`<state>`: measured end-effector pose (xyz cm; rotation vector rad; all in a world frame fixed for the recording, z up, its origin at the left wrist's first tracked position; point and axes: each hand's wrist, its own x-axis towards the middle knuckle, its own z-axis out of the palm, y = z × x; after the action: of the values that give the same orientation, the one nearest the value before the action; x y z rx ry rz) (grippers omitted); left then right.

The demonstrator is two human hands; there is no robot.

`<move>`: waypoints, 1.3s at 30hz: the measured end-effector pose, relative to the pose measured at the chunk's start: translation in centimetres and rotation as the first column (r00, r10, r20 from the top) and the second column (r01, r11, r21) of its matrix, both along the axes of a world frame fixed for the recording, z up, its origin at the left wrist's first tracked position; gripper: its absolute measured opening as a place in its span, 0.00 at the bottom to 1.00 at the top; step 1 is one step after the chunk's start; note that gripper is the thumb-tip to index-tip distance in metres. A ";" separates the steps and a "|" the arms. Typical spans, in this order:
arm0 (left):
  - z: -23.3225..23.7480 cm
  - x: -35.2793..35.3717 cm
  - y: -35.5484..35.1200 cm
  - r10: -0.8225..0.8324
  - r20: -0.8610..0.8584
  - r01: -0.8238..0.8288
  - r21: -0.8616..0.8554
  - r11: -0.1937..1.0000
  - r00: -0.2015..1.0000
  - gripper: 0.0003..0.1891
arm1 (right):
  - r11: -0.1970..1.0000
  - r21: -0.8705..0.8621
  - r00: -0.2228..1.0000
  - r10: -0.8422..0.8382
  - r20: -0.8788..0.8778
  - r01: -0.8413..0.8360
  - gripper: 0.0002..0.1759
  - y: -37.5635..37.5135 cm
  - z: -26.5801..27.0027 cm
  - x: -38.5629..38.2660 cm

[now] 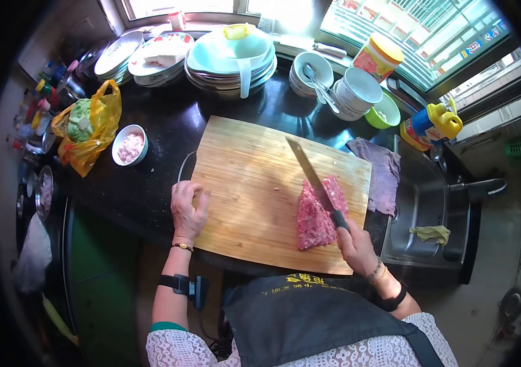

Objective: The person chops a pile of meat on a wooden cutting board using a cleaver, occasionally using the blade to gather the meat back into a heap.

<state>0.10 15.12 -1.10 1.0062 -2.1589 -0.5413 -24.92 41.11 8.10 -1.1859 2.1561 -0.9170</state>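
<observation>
A wooden cutting board (242, 183) lies on the dark counter. Minced pink meat (315, 226) is spread in a flat mass on its right part. My right hand (356, 246) is wrapped round the dark handle of a knife (309, 168), whose blade lies across the top of the meat, tip pointing up and left. At the board's left edge rests my left hand (189, 207), fingers curled in; whether they hold anything is hidden. A thin wire-like loop (182, 166) shows just above that hand.
Left: a bowl of pale mince (131, 145) and a yellow bag with cabbage (89, 125). Behind the board stand stacked plates (230, 79), bowls (349, 98) and a green bowl (384, 111). Right: a purple cloth (380, 171) and a sink (419, 211).
</observation>
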 end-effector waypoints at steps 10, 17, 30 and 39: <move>-0.3 0.0 0.0 -0.002 -0.009 0.002 0.006 1.000 1.000 0.10 | 0.994 0.104 0.999 0.045 0.016 -0.046 0.11 1.0 -0.5 -0.1; -0.2 0.0 0.1 -0.004 -0.003 0.004 0.007 1.000 1.000 0.10 | 0.996 -0.072 0.988 0.067 0.141 -0.057 0.17 3.8 2.5 1.0; -0.8 0.2 -0.2 -0.014 -0.003 0.014 -0.005 1.000 1.000 0.10 | 0.985 0.167 0.992 -0.061 0.112 0.042 0.09 5.9 0.1 2.9; -0.5 0.2 -0.2 -0.014 -0.011 0.014 -0.011 1.000 1.000 0.09 | 0.984 0.178 0.992 -0.042 0.122 0.020 0.13 6.4 -0.3 3.4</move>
<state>0.27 14.94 -1.62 0.9802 -2.1586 -0.5397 -21.56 47.54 7.81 -0.9850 2.1108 -0.7734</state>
